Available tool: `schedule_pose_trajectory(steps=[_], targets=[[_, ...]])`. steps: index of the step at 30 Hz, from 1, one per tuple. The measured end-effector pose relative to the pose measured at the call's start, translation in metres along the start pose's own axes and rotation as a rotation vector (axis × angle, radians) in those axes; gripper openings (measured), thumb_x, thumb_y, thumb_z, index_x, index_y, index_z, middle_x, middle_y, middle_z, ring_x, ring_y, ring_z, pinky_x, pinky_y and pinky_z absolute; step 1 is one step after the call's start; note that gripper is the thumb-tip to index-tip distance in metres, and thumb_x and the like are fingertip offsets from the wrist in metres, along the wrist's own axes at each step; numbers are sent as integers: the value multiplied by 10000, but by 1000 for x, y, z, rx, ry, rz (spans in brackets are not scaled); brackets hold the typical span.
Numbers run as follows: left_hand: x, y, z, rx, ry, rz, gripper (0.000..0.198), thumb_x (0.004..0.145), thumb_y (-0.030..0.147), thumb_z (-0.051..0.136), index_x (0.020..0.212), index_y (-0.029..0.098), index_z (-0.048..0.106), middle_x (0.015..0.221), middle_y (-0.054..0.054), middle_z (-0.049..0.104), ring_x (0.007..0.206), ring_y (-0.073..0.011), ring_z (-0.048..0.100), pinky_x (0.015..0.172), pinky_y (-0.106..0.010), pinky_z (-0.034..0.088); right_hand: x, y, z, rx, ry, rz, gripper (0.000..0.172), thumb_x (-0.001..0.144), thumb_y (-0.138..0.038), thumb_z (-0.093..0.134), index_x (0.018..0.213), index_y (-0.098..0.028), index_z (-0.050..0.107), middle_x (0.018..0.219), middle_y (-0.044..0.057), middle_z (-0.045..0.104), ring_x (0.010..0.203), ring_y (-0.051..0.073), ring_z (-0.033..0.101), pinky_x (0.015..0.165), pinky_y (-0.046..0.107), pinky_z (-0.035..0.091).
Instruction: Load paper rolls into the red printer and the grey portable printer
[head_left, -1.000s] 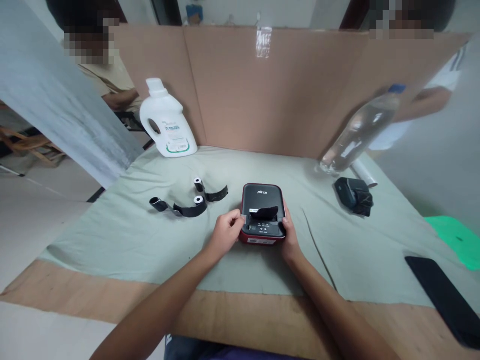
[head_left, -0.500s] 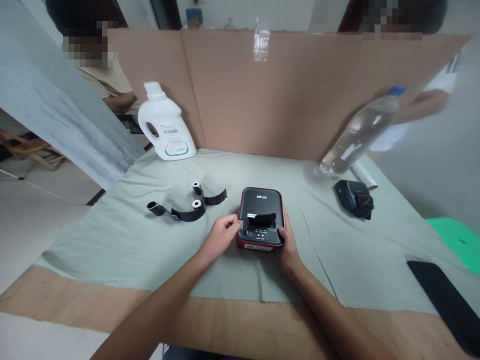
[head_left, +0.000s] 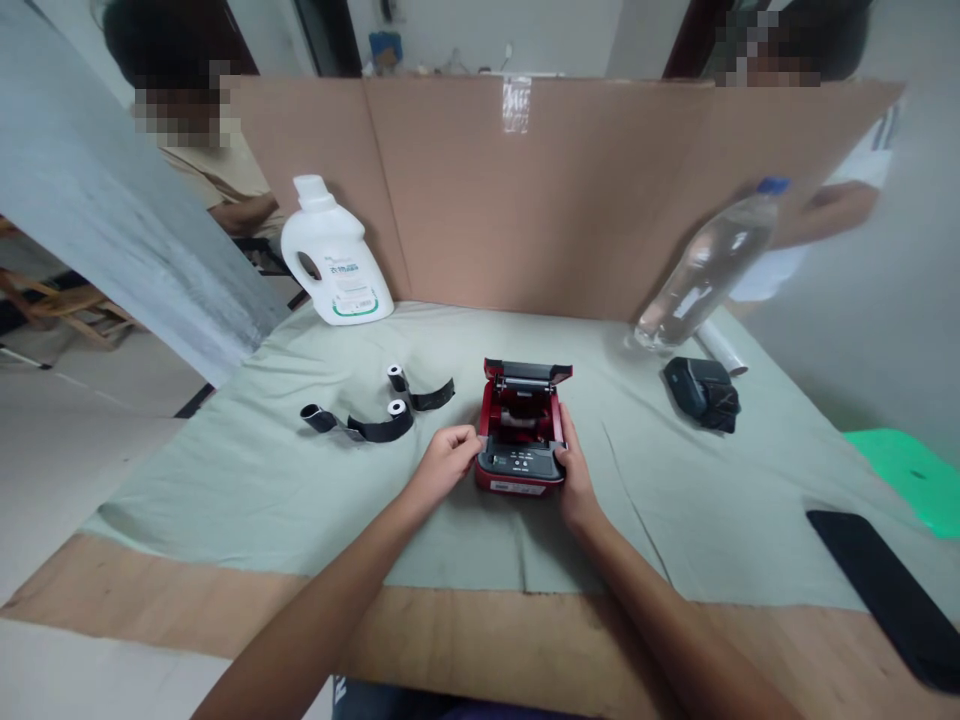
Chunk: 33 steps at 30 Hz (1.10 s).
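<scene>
A red and black label printer (head_left: 520,462) stands on the cloth before me, its lid (head_left: 529,371) raised at the back. Inside the bay a pale roll-like piece (head_left: 521,418) shows; details are too small to tell. My left hand (head_left: 450,455) is closed, fingers curled, at the printer's left edge beside the button panel. My right hand (head_left: 579,478) grips the right side, thumb on top near the panel's corner. To the left lie small rolls with black strips partly unwound: one farther back (head_left: 395,372), one nearer (head_left: 397,408), plus a curled black end (head_left: 318,418).
A white detergent bottle (head_left: 337,260) stands back left, against a cardboard screen (head_left: 517,200). At the right are a tilted clear bottle (head_left: 705,265), a clear tube (head_left: 724,347), a dark device (head_left: 701,392), a black phone (head_left: 885,595) and a green stool (head_left: 907,475). Two people sit beyond the screen.
The printer's lid has swung up, uncovering its red inside. The black strip that stuck out of its top slot no longer shows there. Both hands remain at the printer's sides.
</scene>
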<state>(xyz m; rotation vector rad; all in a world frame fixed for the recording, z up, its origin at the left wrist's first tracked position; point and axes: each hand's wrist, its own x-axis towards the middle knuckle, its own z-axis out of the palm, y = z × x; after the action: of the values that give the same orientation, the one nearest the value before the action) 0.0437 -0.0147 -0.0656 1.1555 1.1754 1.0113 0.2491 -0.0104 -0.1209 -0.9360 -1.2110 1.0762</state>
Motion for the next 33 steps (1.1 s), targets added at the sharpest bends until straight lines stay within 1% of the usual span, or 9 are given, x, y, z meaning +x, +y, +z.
schedule_pose_trajectory(steps=[6, 11, 14, 16, 18, 21, 24, 29, 33], targets=[[-2, -3, 0, -7, -28, 40, 439, 829, 505, 596, 611, 225, 338, 523, 78, 320, 467, -82, 286, 458, -227, 224, 2, 0, -3, -18, -8, -15, 613, 940, -442, 511, 1546, -392, 434, 1648, -76, 346, 1570, 282, 220, 1291, 607, 122], [-6, -2, -2, 200, 54, 212, 406, 899, 441, 552, 623, 211, 363, 571, 56, 360, 543, -105, 360, 537, -246, 293, 2, -4, -2, -47, 10, -24, 610, 936, -430, 515, 1539, -361, 451, 1640, -51, 371, 1560, 285, 249, 1295, 589, 114], [-3, 5, -6, 322, 139, 326, 342, 935, 399, 535, 670, 202, 444, 632, 36, 444, 611, -124, 436, 595, -255, 348, 2, -7, -1, -56, 17, -64, 592, 957, -480, 512, 1529, -333, 468, 1631, -13, 396, 1540, 298, 294, 1289, 583, 136], [3, 16, -11, 418, 156, 400, 279, 971, 376, 501, 766, 197, 565, 723, 10, 572, 682, -143, 519, 649, -265, 399, 3, -8, 1, -44, 18, -99, 597, 965, -529, 505, 1519, -309, 480, 1618, 15, 420, 1527, 310, 318, 1280, 585, 164], [15, 31, -14, 577, 73, 469, 250, 988, 345, 493, 888, 205, 675, 870, -18, 695, 802, -169, 606, 750, -284, 452, 4, -7, 2, -27, 22, -123, 604, 969, -555, 498, 1511, -289, 487, 1608, 32, 434, 1518, 315, 333, 1272, 579, 185], [36, 56, -13, 906, -175, 479, 218, 961, 292, 551, 999, 246, 761, 1044, -23, 772, 983, -213, 669, 886, -319, 473, 6, -5, 1, -16, 18, -140, 608, 972, -558, 500, 1512, -279, 482, 1602, 39, 442, 1514, 309, 334, 1267, 559, 205], [56, 75, 1, 1202, -320, 407, 239, 903, 238, 624, 1081, 284, 776, 1115, -29, 779, 1032, -249, 694, 866, -333, 487, 6, -3, 0, -23, 14, -125, 627, 965, -577, 502, 1517, -279, 476, 1604, 45, 440, 1513, 316, 330, 1263, 563, 203], [74, 81, 34, 1276, -376, 352, 224, 694, 104, 767, 864, 250, 788, 880, -74, 777, 860, -284, 713, 730, -317, 475, 4, -5, -3, -34, 2, -93, 622, 959, -579, 512, 1513, -297, 480, 1604, 41, 437, 1514, 324, 332, 1261, 561, 205], [71, 80, 36, 1189, -357, 378, 227, 616, 53, 780, 743, 236, 738, 798, -63, 746, 730, -260, 680, 615, -295, 412, 4, -7, -4, -26, -9, -74, 615, 963, -567, 510, 1517, -303, 473, 1609, 34, 431, 1518, 323, 326, 1260, 559, 208]])
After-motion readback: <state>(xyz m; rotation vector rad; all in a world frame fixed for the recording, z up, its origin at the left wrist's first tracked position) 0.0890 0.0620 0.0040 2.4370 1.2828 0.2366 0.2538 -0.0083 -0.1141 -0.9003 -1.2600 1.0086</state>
